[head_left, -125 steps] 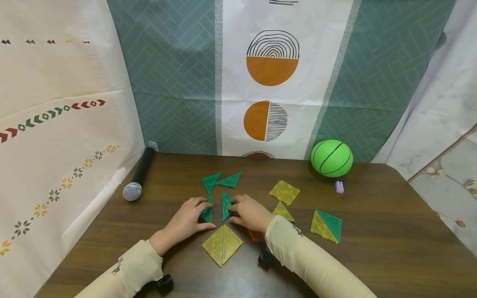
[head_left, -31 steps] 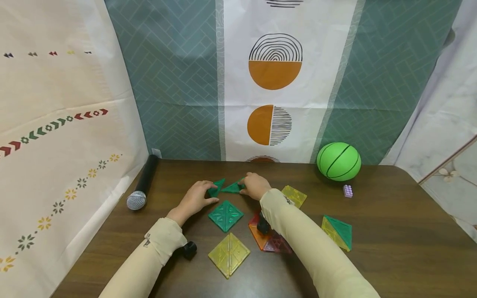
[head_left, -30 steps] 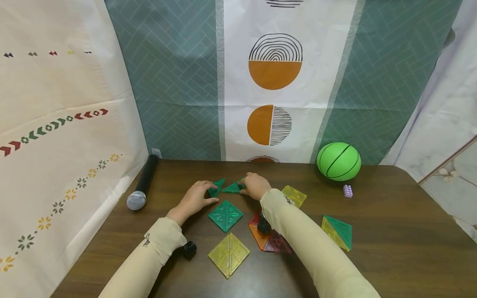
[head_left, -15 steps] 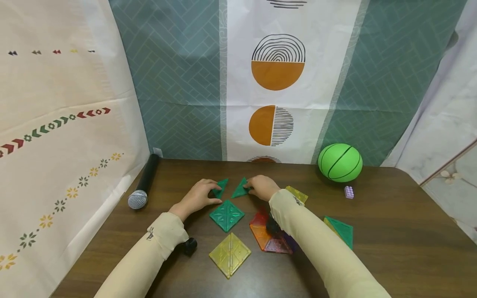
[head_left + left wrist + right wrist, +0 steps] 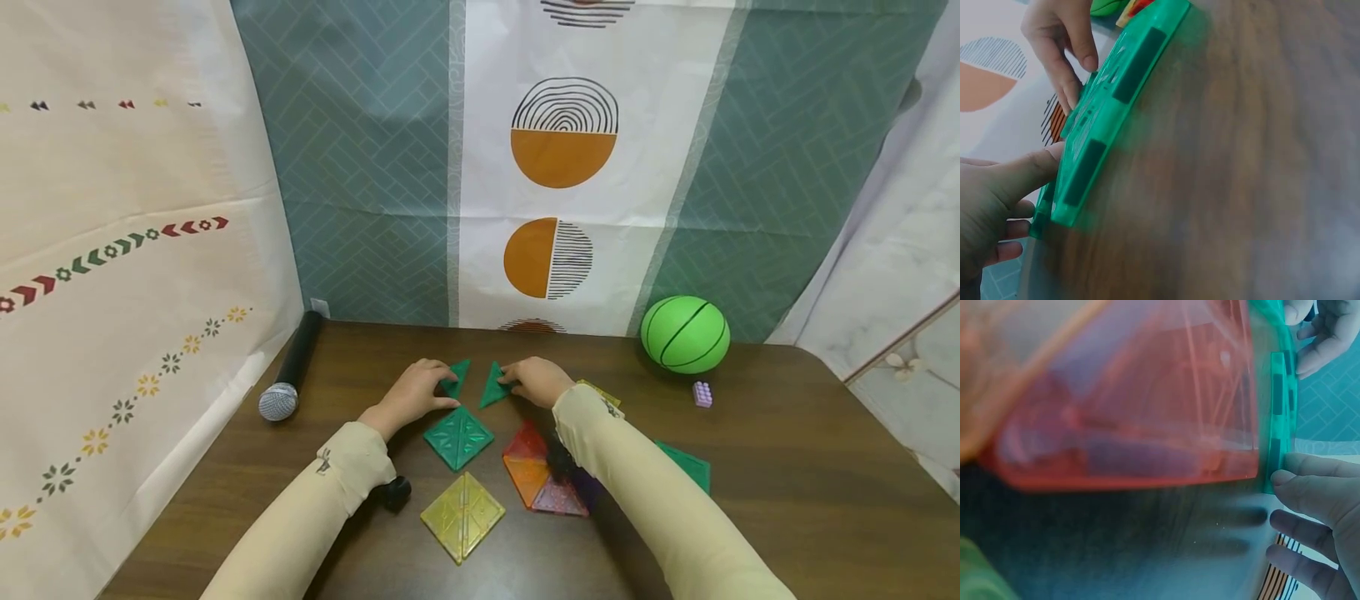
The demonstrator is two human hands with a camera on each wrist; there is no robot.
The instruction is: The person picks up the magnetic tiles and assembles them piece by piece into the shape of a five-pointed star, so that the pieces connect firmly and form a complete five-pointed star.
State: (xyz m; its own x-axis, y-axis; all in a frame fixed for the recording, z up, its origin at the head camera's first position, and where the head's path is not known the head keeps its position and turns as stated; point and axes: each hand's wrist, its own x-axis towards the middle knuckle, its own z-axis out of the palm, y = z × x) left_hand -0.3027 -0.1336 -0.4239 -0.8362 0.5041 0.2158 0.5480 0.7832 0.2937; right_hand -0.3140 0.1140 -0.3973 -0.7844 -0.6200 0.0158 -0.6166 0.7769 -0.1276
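Note:
In the head view my left hand point(image 5: 411, 397) holds a green triangular magnetic tile point(image 5: 458, 377) by its left side, low over the table. Across a narrow gap, my right hand point(image 5: 537, 380) pinches another green triangular tile point(image 5: 492, 387). The right wrist view shows the right thumb point(image 5: 1294, 484) and a finger at that tile's end. Just nearer than these lies a green diamond of two triangles point(image 5: 458, 438). Its edge looms large in the left wrist view, partly hiding the left hand's tile. Closer still lies a yellow diamond of two triangles point(image 5: 462, 517).
Red, orange and pink tiles point(image 5: 528, 475) lie partly under the right forearm. A yellow tile point(image 5: 600, 392) and a green tile point(image 5: 688, 467) show past the sleeve. A microphone point(image 5: 288, 367) lies left; a green ball point(image 5: 686, 334) and purple block point(image 5: 702, 394) stand right.
The two green triangles beside the yellow diamond have come together into a diamond. My hands have moved to the two farther triangles; the right one has turned upright, facing the left one.

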